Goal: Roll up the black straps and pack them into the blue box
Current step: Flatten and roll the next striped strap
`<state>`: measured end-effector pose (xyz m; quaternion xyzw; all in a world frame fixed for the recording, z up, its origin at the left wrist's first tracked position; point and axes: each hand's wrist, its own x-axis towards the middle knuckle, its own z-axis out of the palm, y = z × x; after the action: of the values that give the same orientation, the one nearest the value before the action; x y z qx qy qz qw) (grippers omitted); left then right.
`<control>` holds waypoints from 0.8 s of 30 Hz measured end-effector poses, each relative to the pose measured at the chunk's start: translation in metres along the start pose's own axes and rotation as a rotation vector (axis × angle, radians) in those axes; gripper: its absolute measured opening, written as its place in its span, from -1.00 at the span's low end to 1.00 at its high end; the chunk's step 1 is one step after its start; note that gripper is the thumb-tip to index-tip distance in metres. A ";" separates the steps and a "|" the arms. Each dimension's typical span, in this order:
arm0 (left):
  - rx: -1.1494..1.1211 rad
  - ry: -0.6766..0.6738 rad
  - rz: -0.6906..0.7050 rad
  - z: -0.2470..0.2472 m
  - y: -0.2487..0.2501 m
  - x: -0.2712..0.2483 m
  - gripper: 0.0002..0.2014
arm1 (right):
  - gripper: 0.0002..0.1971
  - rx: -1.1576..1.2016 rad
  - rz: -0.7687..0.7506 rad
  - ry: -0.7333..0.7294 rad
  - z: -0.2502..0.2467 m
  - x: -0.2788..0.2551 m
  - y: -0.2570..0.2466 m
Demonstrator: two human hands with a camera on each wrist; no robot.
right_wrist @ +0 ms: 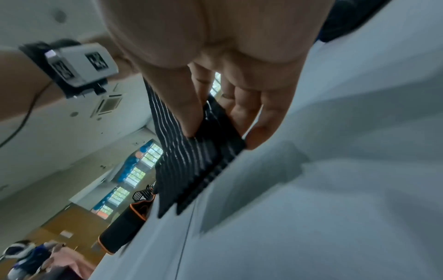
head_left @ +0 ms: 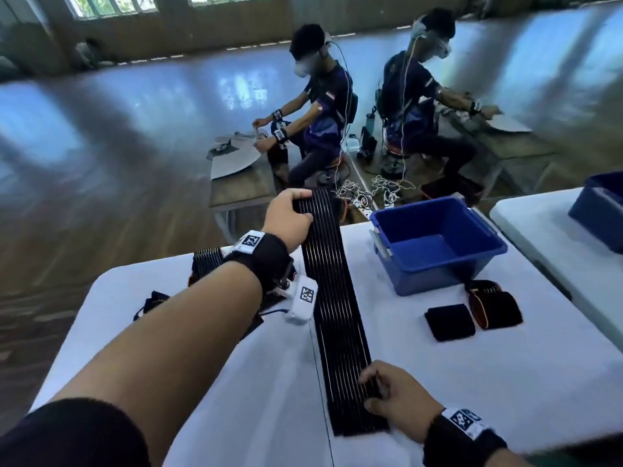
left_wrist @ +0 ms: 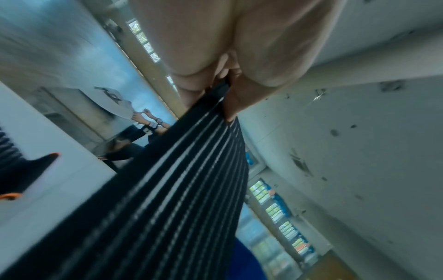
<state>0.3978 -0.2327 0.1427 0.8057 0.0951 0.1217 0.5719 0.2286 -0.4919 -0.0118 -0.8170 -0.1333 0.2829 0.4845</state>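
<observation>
A long black ribbed strap lies stretched lengthwise across the white table. My left hand grips its far end, lifted past the table's far edge; in the left wrist view the left hand pinches the strap between thumb and fingers. My right hand pinches the near end just above the tabletop, and the right wrist view shows the right hand holding the strap. The blue box stands to the right of the strap with nothing visible inside.
A rolled strap with orange edging and a folded black piece lie in front of the box. More black straps are piled at the table's left. A second table with another blue box stands at right. Two seated persons work beyond.
</observation>
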 end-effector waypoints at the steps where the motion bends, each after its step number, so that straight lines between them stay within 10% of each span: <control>1: 0.036 -0.007 -0.031 0.003 -0.014 0.005 -0.59 | -0.72 0.015 0.029 0.005 0.002 -0.004 0.003; 24: 0.505 -0.143 -0.164 0.063 -0.162 0.038 -0.78 | -0.70 -0.137 0.353 0.281 0.036 -0.043 0.021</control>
<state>0.4508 -0.2249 -0.0272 0.9189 0.1467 -0.0095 0.3662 0.1718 -0.4977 -0.0290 -0.8900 0.0617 0.2370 0.3845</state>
